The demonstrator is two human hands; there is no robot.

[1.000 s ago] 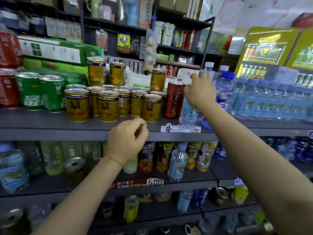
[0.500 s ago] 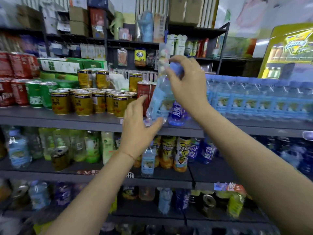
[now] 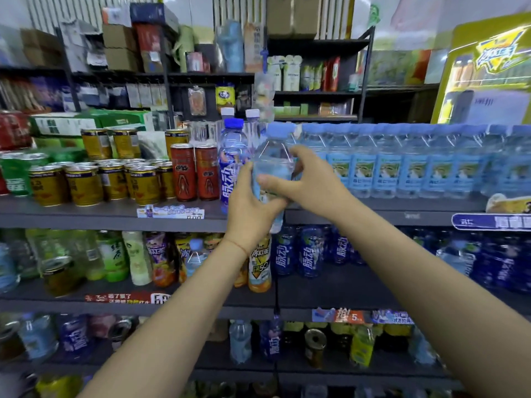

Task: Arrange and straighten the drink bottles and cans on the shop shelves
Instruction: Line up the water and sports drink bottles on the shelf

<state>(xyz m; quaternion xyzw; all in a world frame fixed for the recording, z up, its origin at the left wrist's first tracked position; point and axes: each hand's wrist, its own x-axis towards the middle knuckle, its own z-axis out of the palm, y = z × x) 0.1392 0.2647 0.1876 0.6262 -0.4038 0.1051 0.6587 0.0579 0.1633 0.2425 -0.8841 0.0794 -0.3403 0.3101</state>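
Both bare forearms reach forward and up from the lower edge of the view, converging at the centre. The left hand [image 3: 253, 208] sits lower, back toward the camera, fingers curled around a held bottle [image 3: 273, 165]. The right hand [image 3: 313, 182] sits slightly higher, thumb and fingers spread and wrapped about the same bottle. The two hands touch.

"脉动" on the blue bottle [image 3: 231, 170]; "绿茶" on the green bottle [image 3: 112, 255]; "5" on the price tag [image 3: 349, 316]
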